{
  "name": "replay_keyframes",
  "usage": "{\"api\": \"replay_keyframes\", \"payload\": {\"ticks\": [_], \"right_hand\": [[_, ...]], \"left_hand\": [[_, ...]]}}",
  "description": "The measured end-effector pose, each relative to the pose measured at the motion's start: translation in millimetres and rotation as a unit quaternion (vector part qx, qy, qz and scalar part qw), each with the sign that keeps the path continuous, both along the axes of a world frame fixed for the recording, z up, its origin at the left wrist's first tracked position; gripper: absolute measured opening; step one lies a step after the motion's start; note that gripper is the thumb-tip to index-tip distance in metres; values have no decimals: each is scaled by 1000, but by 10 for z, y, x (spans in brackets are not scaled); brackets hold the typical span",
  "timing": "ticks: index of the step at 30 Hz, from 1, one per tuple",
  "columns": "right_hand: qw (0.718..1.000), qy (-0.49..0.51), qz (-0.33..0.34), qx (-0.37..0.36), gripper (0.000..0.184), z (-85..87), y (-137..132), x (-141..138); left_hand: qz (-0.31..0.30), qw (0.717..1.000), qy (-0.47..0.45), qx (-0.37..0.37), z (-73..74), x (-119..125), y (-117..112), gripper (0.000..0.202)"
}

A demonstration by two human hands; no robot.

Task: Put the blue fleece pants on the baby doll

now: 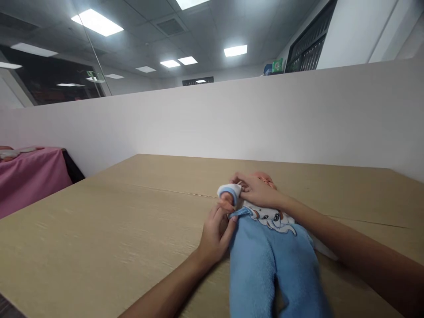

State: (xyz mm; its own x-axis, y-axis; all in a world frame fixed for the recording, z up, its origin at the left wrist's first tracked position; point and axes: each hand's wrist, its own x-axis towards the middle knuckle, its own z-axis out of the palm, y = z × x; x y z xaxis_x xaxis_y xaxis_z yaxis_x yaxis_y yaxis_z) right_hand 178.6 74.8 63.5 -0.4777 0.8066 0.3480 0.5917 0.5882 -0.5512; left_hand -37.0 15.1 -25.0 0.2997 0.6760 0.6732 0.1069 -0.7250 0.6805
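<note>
The left hand (215, 234) has its thumb and fingertips closed on the edge of the blue suit (255, 247), right beside the doll's hand (227, 198). The right hand (258, 190) lies across the doll's upper body, its fingers apparently pinching the white sleeve (230, 187); exactly what its fingertips hold is partly hidden.

Between the hands, the small arm looks firm inside loose cloth, so a pinch on the cuff should shift fabric more readily than limb. The suit looks soft, fluffy and stretchy, unlikely to slip from a fingertip grip, and its edge folds easily. The doll (265, 178) is probably light and smooth-skinned; its arm seems best steadied at the wrist, with the cloth taken by its hem. Nothing looks fragile, though a hard tug could strain the seams or twist the arm.

The doll lies on its back on the worktop (149, 229), head away from the wearer and legs toward the lower edge of the view. Its skin is pinkish, its sleeve white with a pale blue band, and its blue trousers plush. A white animal face (274, 218) with dark eyes decorates the front.

Farther out, a pink cloth (36, 181) hangs at the left and a white partition (248, 119) stands behind.
</note>
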Motion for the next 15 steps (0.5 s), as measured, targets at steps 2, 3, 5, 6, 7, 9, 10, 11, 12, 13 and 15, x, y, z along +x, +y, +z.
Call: {"api": "replay_keyframes", "payload": {"ticks": [2, 3, 5, 6, 7, 9, 10, 11, 12, 13, 15], "right_hand": [[999, 35, 4, -22, 36, -38, -39, 70], [998, 47, 3, -29, 36, -58, -53, 86], [997, 62, -1, -36, 37, -93, -75, 87], [997, 64, -5, -35, 38, -105, -84, 77], [997, 64, -10, -30, 40, -112, -93, 62], [998, 58, -18, -15, 44, -116, -113, 24], [998, 52, -19, -6, 47, -113, -125, 2], [999, 46, -19, 0, 48, -108, -140, -20], [999, 41, -18, 4, 48, -100, -159, -42], [999, 37, -17, 6, 46, -90, -181, -63], [999, 32, -24, 7, 39, -69, -239, -95]], "left_hand": [[-4, 999, 16, 32, -13, -28, -18, 22], [1, 998, 27, 57, -22, -42, -27, 27], [26, 992, 47, 118, -39, -67, -40, 33], [38, 986, 57, 149, -46, -76, -45, 36], [46, 981, 63, 177, -52, -82, -48, 37], [37, 977, 56, 200, -61, -82, -48, 38], [23, 981, 38, 189, -64, -74, -46, 37], [9, 986, 11, 165, -66, -61, -43, 34], [4, 991, -19, 131, -68, -44, -38, 29], [9, 995, -49, 92, -68, -24, -33, 23], [36, 995, -91, -5, -65, 21, -16, 16]]}}
